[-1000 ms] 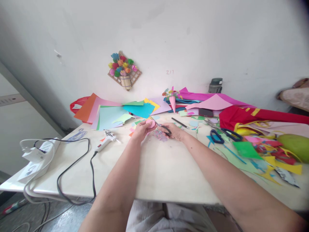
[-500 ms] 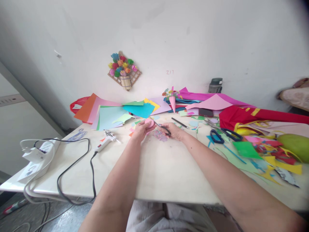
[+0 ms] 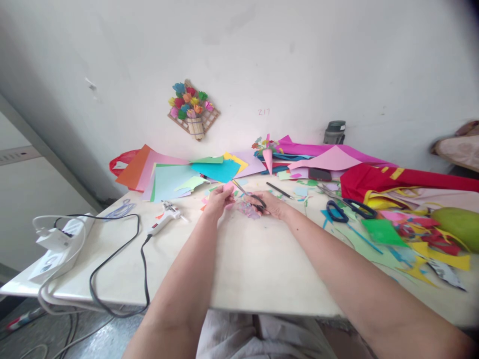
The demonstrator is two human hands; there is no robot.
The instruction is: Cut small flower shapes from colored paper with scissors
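My left hand (image 3: pixel 220 200) pinches a small piece of pink paper (image 3: pixel 229 186) above the middle of the table. Facing it, my right hand (image 3: pixel 268 204) has its fingers through the dark handles of a pair of scissors (image 3: pixel 259 200). The scissor blades point up and left toward the pink paper; whether they touch it I cannot tell. Under the hands lies a heap of small pale paper scraps (image 3: pixel 247 211). A black pen (image 3: pixel 280 190) rests just beyond my right hand.
A white glue gun (image 3: pixel 164 221) lies left, its black cord running to a power strip (image 3: pixel 62 244). Coloured sheets (image 3: pixel 174 182) line the back. At right are larger scissors (image 3: pixel 352 209), paper offcuts (image 3: pixel 385 232) and a green fruit (image 3: pixel 456 227). A paper bouquet (image 3: pixel 267 160) stands near the wall.
The pink paper has turned in my left hand and shows less of its surface. The scissors have shifted slightly, with their blades now apart from the rounded pink shape seen before.
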